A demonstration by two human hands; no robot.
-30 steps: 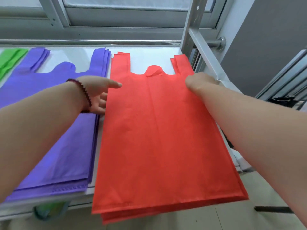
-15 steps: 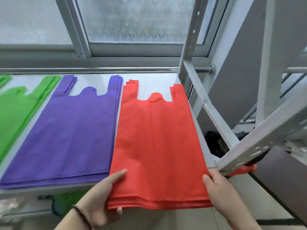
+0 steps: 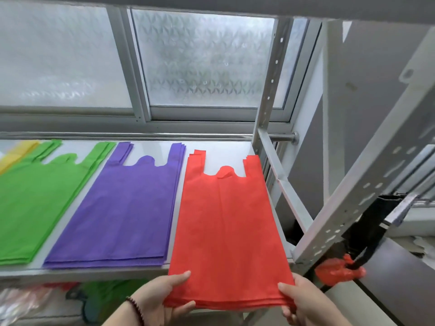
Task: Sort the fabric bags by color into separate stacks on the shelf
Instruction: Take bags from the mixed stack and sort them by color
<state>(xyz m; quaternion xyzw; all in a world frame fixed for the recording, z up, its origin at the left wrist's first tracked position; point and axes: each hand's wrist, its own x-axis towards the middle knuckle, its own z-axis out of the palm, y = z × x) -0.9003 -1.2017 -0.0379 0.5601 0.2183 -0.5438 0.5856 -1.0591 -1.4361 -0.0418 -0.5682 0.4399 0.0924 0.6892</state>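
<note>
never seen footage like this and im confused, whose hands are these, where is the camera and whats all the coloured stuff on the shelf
No machine here: a person wears a camera on the head, so the single view looks forward and down at their own two bare hands. In front is a pale shelf below a frosted window. On it lie flat stacks of fabric bags sorted by colour: yellow bags at the far left edge, then green bags, purple bags and red bags. The left hand and right hand each grip a near corner of the red stack, thumbs on top, where it overhangs the shelf's front edge.
</note>
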